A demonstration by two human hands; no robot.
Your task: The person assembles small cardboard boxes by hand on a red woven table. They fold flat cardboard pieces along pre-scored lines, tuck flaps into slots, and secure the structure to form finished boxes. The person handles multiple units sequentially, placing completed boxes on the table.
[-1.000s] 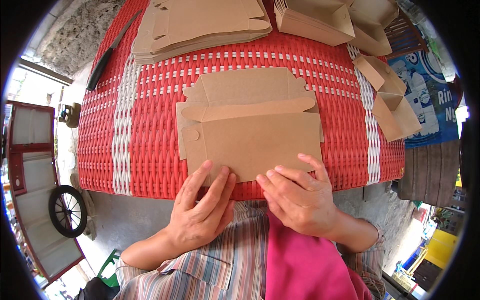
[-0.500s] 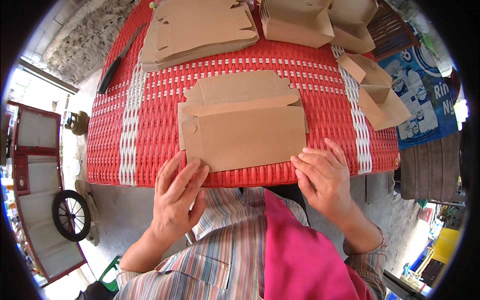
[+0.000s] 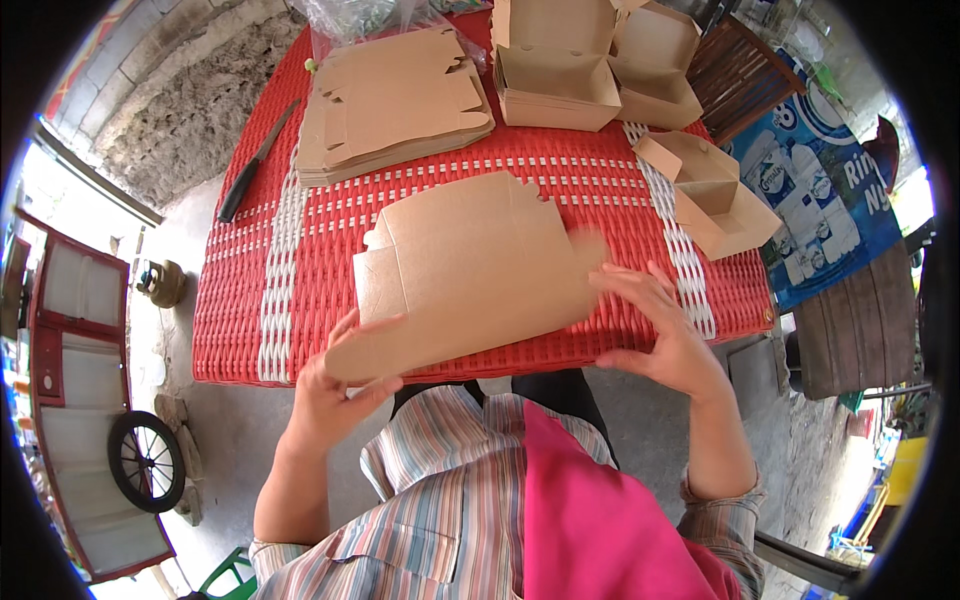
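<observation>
A brown cardboard box blank lies partly unfolded at the near side of the table, its near edge lifted and smeared by motion. Its left end flap is between the thumb and fingers of my left hand. My right hand is open at the blank's right end, thumb spread away from the fingers. Those fingertips are at or close to the blurred right flap; whether they touch it I cannot tell. Beyond the blank sits a stack of flat cardboard blanks.
Folded open boxes stand nested at the back, and a single open box rests at the right. A black-handled knife lies along the left side of the red woven table. A clear plastic bag is at the far edge.
The blank has been opened up from its folded-over state, and its near edge has risen. My left hand has taken hold of the left flap; my right hand has spread wider. The view has shifted.
</observation>
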